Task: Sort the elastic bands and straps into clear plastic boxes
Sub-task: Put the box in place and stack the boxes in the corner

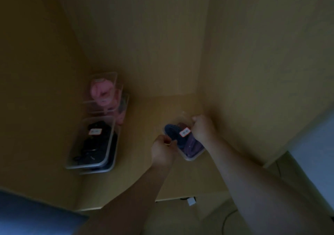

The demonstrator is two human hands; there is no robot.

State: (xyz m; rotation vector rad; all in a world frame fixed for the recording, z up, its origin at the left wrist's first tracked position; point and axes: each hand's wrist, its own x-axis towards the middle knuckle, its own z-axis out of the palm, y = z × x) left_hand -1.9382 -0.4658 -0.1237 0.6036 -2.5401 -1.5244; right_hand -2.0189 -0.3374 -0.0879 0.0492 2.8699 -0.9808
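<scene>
A clear plastic box (pixel 189 156) with blue and purple bands inside and a white label on its lid sits on a dim wooden shelf. My left hand (pixel 163 150) grips the box's near left edge with curled fingers. On the far right edge, my right hand (pixel 202 128) holds the box too. At the left stand a stack of clear boxes with black bands (pixel 94 144) and, behind it, a stack of clear boxes with pink bands (pixel 104 91).
The shelf (pixel 144 162) lies in a corner between a wooden back wall (pixel 153 44) and a side panel (pixel 262 63). Blue fabric (pixel 32 215) shows at the lower left. A pale surface (pixel 314 149) is at the right edge.
</scene>
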